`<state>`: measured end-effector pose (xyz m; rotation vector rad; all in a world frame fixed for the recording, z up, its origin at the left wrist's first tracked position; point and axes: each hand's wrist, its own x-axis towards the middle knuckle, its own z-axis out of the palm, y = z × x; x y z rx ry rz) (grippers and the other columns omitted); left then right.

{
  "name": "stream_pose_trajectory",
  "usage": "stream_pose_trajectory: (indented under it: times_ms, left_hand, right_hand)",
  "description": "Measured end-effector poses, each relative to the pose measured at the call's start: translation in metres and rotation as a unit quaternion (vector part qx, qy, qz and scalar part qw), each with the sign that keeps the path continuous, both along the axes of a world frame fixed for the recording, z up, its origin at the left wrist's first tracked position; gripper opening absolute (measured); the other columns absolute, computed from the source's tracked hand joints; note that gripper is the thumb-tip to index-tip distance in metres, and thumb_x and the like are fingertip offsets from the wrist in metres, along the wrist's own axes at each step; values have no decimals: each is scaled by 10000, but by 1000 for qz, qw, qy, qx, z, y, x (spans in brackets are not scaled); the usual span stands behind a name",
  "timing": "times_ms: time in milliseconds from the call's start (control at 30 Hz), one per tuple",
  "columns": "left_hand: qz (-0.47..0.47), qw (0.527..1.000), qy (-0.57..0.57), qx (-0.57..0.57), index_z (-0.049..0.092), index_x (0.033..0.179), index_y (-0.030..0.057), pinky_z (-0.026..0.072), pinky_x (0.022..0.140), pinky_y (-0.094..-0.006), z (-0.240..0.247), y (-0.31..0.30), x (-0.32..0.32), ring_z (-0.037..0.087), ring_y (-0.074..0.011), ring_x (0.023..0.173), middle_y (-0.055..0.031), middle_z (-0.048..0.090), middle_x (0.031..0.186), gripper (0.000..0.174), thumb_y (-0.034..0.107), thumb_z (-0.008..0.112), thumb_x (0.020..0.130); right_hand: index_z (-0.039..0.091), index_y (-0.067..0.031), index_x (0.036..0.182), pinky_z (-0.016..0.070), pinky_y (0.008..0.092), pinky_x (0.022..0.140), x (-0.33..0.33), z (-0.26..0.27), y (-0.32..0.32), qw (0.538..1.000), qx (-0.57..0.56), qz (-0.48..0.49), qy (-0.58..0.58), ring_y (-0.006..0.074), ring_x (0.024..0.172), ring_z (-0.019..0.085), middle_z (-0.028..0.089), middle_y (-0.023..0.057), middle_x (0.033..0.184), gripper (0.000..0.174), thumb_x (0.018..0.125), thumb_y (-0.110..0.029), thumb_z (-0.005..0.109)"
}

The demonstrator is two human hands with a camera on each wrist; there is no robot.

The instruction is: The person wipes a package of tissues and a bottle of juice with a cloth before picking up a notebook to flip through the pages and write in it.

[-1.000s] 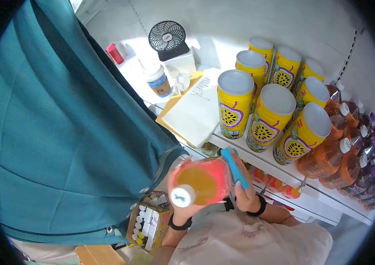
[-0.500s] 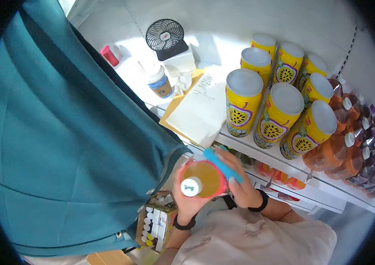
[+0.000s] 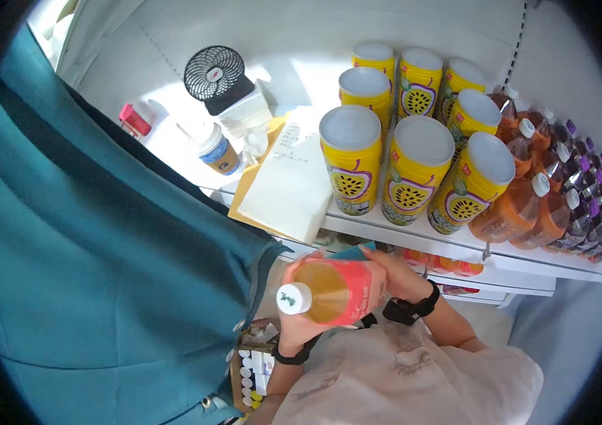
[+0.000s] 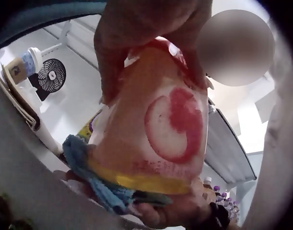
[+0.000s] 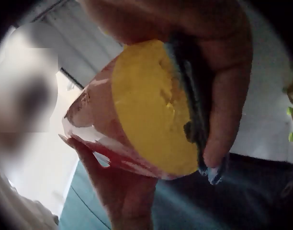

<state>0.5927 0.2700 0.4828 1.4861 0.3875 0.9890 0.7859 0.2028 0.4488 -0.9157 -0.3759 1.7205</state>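
Two hands share one juice bottle [image 3: 333, 290], held tilted just before the near shelf edge [image 3: 414, 241]. The left hand [image 3: 295, 331] curls round its body, and the right hand [image 3: 400, 275] cups a blue cloth [image 4: 104, 192] against its base. Wiping well likely needs a firm left grip while the cloth circles. Yellow cans [image 3: 350, 152] stand on the shelf just beyond, and a teal garment [image 3: 102, 248] crowds the left.

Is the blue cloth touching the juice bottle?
Touching. The left wrist view shows the blue cloth pressed against the base of the juice bottle, with no gap.
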Motion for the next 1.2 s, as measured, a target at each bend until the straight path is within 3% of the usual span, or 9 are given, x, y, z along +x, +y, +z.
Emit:
stream_pose_trajectory:
  times_ms: [100, 267, 433, 533, 567, 733, 1067, 1133, 1200]
  left_hand:
    - [-58, 998, 10, -17, 314, 1358, 68, 367, 1040, -449, 0, 1, 7, 407, -314, 1277, -210, 380, 1390, 1069, 172, 930, 490]
    - [26, 995, -32, 87, 235, 1413, 64, 264, 1084, -505, -32, -5, 14, 254, -386, 1360, -265, 234, 1459, 1126, 203, 916, 526]
    - [129, 940, 171, 266, 37, 1458, 39, 204, 1087, -548, 11, -6, 9, 139, -415, 1389, -288, 91, 1486, 1310, 380, 899, 534]
    - [118, 977, 110, 139, -18, 1443, 47, 227, 1086, -523, -10, -21, 21, 207, -367, 1375, -254, 180, 1469, 1338, 394, 899, 533]
    - [107, 972, 173, 119, -22, 1432, 49, 241, 1083, -512, -29, -21, 13, 273, -334, 1342, -226, 231, 1448, 1305, 357, 891, 552]
    - [90, 971, 195, 103, 6, 1423, 50, 243, 1084, -493, -53, -15, -12, 420, -283, 1244, -165, 346, 1385, 1186, 264, 848, 615]
    - [266, 959, 73, 67, 60, 1439, 51, 334, 1048, -434, -31, 8, -32, 427, -282, 1235, -175, 348, 1376, 1167, 170, 854, 592]
    - [277, 950, 59, 136, 171, 1422, 29, 381, 1019, -426, -22, 9, -30, 458, -268, 1206, -150, 415, 1340, 1032, 156, 821, 631]
    - [275, 943, 71, 173, 97, 1440, 39, 371, 1025, -431, 1, 7, -25, 449, -268, 1213, -155, 382, 1360, 1128, 204, 835, 604]
  right_hand:
    - [534, -32, 1221, 429, 316, 949, -1, -10, -4, 996, -18, -18, 87, 158, 1052, 578, 610, 79, 1176, 460, 961, -403, 454]
    - [509, -22, 1240, 413, 336, 977, -15, -22, -4, 985, 25, -105, 138, 176, 1109, 548, 586, 83, 1218, 427, 971, -342, 423]
    - [505, -24, 1244, 389, 332, 1003, -26, -8, 6, 977, 87, -171, 94, 188, 1141, 530, 570, 80, 1241, 407, 963, -306, 420]
    - [514, -17, 1238, 385, 332, 1001, -23, 3, 14, 979, 89, -143, 119, 181, 1138, 529, 574, 75, 1235, 422, 952, -322, 455]
    - [519, -16, 1232, 390, 330, 992, -26, 4, 16, 981, 83, -135, 111, 175, 1130, 532, 575, 77, 1231, 422, 949, -325, 468]
    - [539, -8, 1202, 411, 308, 952, -38, -2, 30, 989, 62, -111, 70, 148, 1077, 554, 592, 83, 1196, 412, 949, -332, 508]
    - [472, -5, 1277, 382, 296, 1003, -44, 12, 33, 996, 75, -6, -52, 145, 1123, 527, 555, 71, 1246, 486, 986, -390, 416]
    - [445, -5, 1307, 364, 295, 1016, -52, 14, 36, 988, 93, 6, -123, 150, 1137, 514, 540, 72, 1269, 509, 995, -402, 381]
    - [381, 27, 1345, 316, 288, 1043, -59, -3, 41, 980, 127, 2, -153, 156, 1181, 461, 482, 96, 1320, 548, 1007, -402, 335]
